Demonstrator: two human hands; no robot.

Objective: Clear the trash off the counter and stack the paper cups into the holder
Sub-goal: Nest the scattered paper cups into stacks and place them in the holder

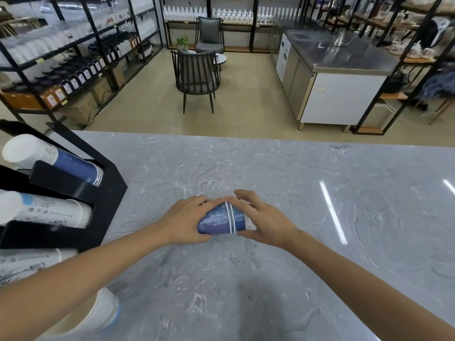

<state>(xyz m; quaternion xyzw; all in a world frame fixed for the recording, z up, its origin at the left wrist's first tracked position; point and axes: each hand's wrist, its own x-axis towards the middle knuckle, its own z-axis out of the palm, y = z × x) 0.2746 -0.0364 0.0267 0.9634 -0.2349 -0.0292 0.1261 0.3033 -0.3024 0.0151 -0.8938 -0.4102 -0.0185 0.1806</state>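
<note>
Blue paper cups with white rims [221, 221], nested together, lie on their side at the middle of the grey marble counter [307, 193]. My left hand [184, 222] wraps the closed bottom end and my right hand [263, 220] cups the rim end, fingers spread over it. At the left stands a black cup holder [98, 193]. Its upper slot holds a stack of blue and white cups [56, 161]. Its lower slot holds a stack of white printed cups [49, 212].
More white printed cups [24, 264] lie below the holder, and a white cup [103, 313] sits at the near left under my left forearm. Beyond the counter's far edge are a floor, a black chair [195, 80], shelving and a steel cabinet [332, 77].
</note>
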